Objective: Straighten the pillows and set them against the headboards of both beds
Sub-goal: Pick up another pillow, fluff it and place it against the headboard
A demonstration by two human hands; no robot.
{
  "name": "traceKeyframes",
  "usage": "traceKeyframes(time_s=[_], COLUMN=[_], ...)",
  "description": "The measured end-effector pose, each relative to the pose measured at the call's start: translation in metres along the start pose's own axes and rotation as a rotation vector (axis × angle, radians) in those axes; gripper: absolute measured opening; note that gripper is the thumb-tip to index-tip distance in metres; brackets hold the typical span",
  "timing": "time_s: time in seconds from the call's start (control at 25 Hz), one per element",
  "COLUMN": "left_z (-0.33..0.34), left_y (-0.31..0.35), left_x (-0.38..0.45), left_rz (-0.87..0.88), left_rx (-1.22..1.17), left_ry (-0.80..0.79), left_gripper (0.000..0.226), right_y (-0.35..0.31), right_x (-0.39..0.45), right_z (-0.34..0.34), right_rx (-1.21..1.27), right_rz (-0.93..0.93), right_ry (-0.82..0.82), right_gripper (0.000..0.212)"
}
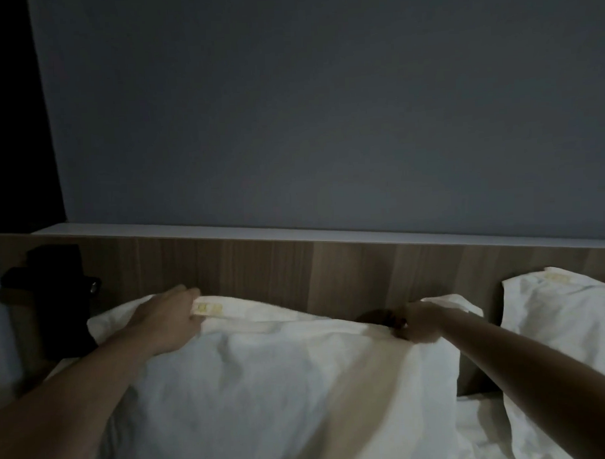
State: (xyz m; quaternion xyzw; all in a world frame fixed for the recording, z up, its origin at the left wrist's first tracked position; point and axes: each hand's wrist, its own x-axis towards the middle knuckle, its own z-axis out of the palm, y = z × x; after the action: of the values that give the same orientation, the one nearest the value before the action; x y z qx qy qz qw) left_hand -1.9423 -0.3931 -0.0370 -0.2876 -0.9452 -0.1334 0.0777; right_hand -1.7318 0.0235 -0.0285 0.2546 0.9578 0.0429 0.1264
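Here, dim room, low light. Large white pillow [265, 385] stands leaning against the wooden headboard [295, 270], its top edge touching the panel; cotton case, soft and creased, a broad fold running down its right half, a small yellowish label [208, 309] sewn at the top hem. Left hand [167, 320] lies over the pillow's upper left corner, fingers curled down onto the hem just beside the label, closed loosely on the cloth. Right hand [417, 323] pinches the upper right edge, fingers bunched tight on a gather of fabric. Second white pillow [566, 350] stands to the right, also against the headboard, near the first but apart from it, with a dark gap between; same creased case. White bedsheet [479, 429] shows rumpled below that gap. Headboard is a wood-grain laminate in vertical bands, capped by a flat pale ledge [294, 231]. Plain grey wall [307, 109] above. A black object [56, 299] sits at the left end of the headboard; its kind cannot be told.
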Motion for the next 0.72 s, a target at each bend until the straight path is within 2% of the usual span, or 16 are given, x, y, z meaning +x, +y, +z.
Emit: traceKeyframes(time_s=[0.08,0.12,0.16,0.28,0.44,0.56,0.64,0.72], left_z=[-0.002,-0.003,-0.004,-0.003,0.001,0.001,0.001,0.0], left_y=[0.001,0.001,0.002,0.0,-0.003,-0.003,-0.004,-0.008], left_x=[0.004,0.005,0.006,0.008,0.007,0.003,0.001,0.003], left_rz=[0.029,0.032,0.032,0.028,0.042,0.048,0.04,0.008], left_rx=[-0.148,-0.251,-0.343,-0.491,-0.583,-0.58,-0.573,-0.543], left_ry=[0.137,0.178,0.213,0.28,0.269,0.274,0.279,0.277], left_gripper=[0.011,0.007,0.015,0.017,0.017,0.019,0.019,0.014], right_y=[0.002,0.001,-0.001,-0.006,-0.012,-0.014,-0.015,-0.006], right_x=[-0.001,-0.002,-0.002,-0.002,0.007,0.014,0.009,0.006], right_z=[0.006,0.008,0.009,0.006,0.003,0.002,-0.005,-0.012], right_rx=[0.071,0.1,0.119,0.183,0.148,0.109,0.103,0.22], right_rz=[0.009,0.005,-0.007,-0.012,-0.006,0.019,-0.006,-0.01], right_ry=[0.096,0.134,0.131,-0.025,-0.183,-0.228,-0.126,0.183], right_gripper=[0.043,0.049,0.055,0.064,0.047,0.043,0.042,0.026])
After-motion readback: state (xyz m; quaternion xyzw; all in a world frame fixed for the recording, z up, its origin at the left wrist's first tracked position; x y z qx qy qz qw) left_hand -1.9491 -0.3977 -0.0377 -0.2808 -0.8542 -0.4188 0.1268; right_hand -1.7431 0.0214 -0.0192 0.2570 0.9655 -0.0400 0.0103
